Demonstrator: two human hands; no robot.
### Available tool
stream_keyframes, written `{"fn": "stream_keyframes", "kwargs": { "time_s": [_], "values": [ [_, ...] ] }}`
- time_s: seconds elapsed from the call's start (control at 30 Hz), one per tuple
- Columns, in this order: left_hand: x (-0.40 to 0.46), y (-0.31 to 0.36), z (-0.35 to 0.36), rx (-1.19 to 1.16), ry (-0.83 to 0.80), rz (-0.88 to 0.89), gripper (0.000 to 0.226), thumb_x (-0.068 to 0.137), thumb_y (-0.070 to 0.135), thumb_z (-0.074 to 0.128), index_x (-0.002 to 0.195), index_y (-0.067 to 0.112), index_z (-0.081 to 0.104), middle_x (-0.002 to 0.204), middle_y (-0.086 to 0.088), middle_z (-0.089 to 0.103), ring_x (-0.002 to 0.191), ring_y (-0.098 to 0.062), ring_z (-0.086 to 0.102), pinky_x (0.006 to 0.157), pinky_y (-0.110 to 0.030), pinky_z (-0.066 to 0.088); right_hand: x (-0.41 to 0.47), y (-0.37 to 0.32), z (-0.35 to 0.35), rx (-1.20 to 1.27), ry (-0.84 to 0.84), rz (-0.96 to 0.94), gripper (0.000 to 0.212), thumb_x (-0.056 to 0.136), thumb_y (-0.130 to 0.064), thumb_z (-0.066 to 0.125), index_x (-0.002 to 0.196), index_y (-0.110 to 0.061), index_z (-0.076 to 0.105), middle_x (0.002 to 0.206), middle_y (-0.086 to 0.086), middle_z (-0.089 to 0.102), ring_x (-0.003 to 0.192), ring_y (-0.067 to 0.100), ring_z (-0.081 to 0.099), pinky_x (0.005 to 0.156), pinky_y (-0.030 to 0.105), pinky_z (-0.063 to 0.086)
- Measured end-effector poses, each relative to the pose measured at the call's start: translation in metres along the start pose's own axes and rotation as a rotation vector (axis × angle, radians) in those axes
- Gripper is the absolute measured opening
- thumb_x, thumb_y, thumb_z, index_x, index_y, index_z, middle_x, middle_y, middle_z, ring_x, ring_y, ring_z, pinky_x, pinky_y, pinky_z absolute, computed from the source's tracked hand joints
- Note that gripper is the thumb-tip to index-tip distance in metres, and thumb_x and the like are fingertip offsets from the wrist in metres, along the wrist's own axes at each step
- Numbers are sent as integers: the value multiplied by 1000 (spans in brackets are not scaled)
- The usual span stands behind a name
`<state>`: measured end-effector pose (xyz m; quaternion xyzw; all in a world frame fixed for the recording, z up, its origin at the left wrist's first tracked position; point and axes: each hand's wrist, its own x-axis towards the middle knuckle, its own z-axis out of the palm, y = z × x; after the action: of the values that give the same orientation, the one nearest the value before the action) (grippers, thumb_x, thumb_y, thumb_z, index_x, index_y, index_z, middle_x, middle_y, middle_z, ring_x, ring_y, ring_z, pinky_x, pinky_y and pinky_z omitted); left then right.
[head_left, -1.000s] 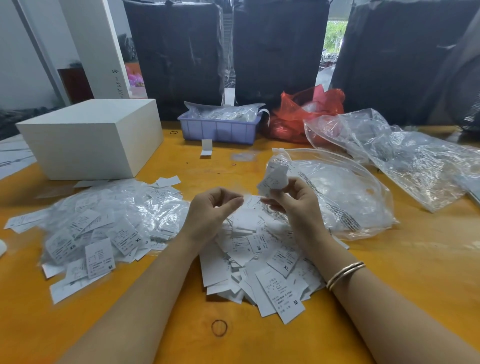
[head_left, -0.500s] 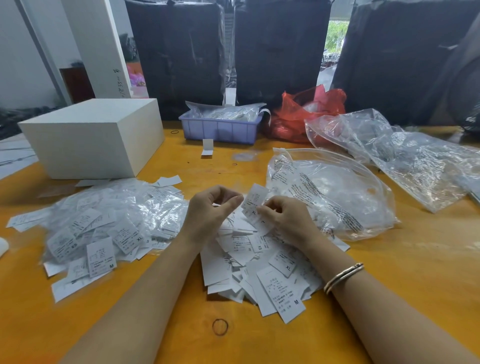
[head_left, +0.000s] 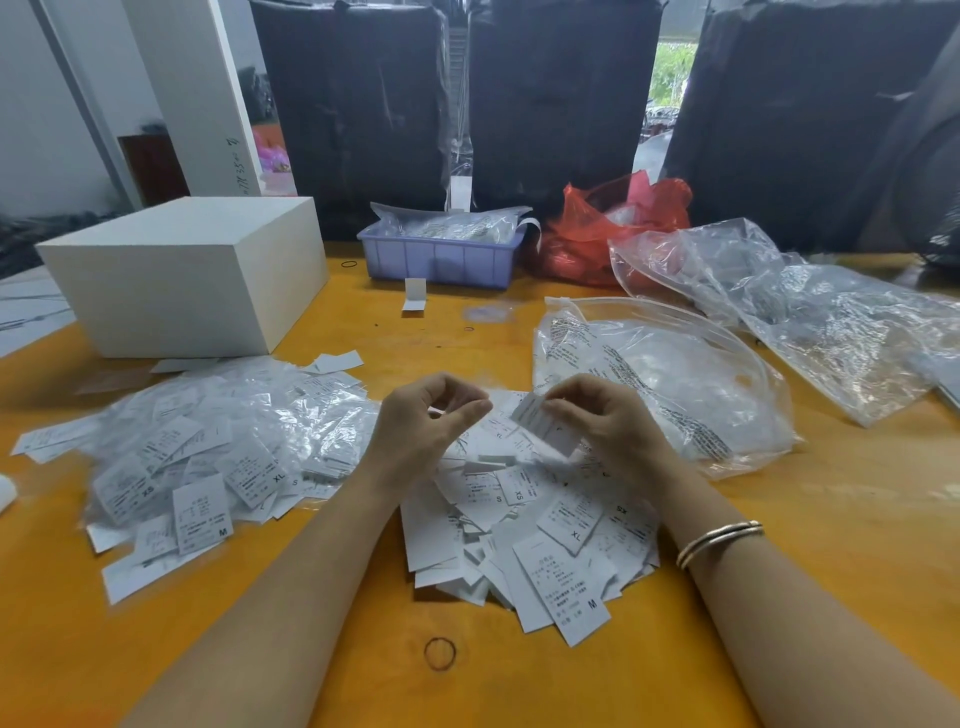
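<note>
A white size label (head_left: 540, 423), pinched in the right hand (head_left: 613, 426), hangs just above the loose label pile (head_left: 540, 519) at near centre. The left hand (head_left: 426, 421) curls beside it; whether it holds anything I cannot tell. Likely step: picking one label to bag. Next it must pass squarely to the left hand, then join the bagged heap (head_left: 208, 447) at left.

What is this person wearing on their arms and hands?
Both forearms are bare, with no sleeves in view. The left hand and right hand wear no gloves or visible rings. Two thin gold-coloured bangles circle the right wrist; the left wrist is bare.
</note>
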<state>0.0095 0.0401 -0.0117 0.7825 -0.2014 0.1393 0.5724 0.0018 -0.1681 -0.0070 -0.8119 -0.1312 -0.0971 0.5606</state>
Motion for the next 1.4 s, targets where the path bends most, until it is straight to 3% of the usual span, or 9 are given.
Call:
{"fn": "stream_keyframes", "kwargs": {
  "time_s": [0.13,0.3,0.43,0.6,0.8,0.9,1.07,1.27,1.4],
  "values": [
    [-1,0,1,112,-51,66,11,78,20,73,79,27,65,77,8,64,72,0,58,64,-13,48,1,-12,-1,319,174,-157,17,85,1,61,84,-15,66,79,-5,66,72,0,62,65,15,50],
    [0,-1,3,166,-67,95,9,78,19,73,81,23,66,76,10,64,72,4,57,64,-9,45,0,-13,6,161,180,-238,22,85,4,61,84,-17,66,82,-3,66,77,2,63,71,21,53],
    [-1,0,2,182,-67,116,8,78,19,73,82,20,66,76,10,64,73,4,57,64,-9,45,-2,-10,9,37,151,-300,14,85,1,62,91,-11,66,82,-5,66,77,0,64,70,15,51],
    [-1,0,3,172,-62,115,7,78,20,73,83,20,67,76,10,64,72,5,57,64,-9,45,0,-11,8,46,302,-321,20,85,0,62,88,-20,65,81,-10,65,76,-2,62,72,15,50],
    [-1,0,3,192,-71,120,7,80,20,72,84,16,68,75,5,64,71,-4,58,62,-12,46,-5,-12,12,-5,124,-308,11,85,-2,62,91,-10,67,77,5,66,70,18,62,61,25,52],
    [-2,0,3,181,-74,108,13,81,24,70,87,13,68,77,0,65,71,-10,58,62,-13,45,-5,-12,13,-31,97,-304,12,85,-2,63,90,-12,68,76,5,66,65,15,60,57,25,50],
    [-2,3,2,136,-91,74,11,81,28,67,87,19,69,81,6,69,79,1,64,69,-12,50,-5,-12,13,-135,78,-342,12,83,-1,65,93,-5,71,80,10,69,70,27,62,62,35,52],
    [-1,5,3,127,-153,68,16,84,21,67,93,9,72,85,-2,71,82,-13,66,74,-31,53,-4,-15,18,-210,1,-465,17,82,0,66,98,-2,71,76,10,64,68,22,58,62,35,49],
    [-1,7,2,9,-105,27,19,78,33,64,87,18,71,79,4,70,76,-5,64,68,-20,52,-3,-11,18,-76,49,-317,32,88,-9,61,119,-16,56,77,-3,58,65,19,55,58,29,48]
  ]
}}
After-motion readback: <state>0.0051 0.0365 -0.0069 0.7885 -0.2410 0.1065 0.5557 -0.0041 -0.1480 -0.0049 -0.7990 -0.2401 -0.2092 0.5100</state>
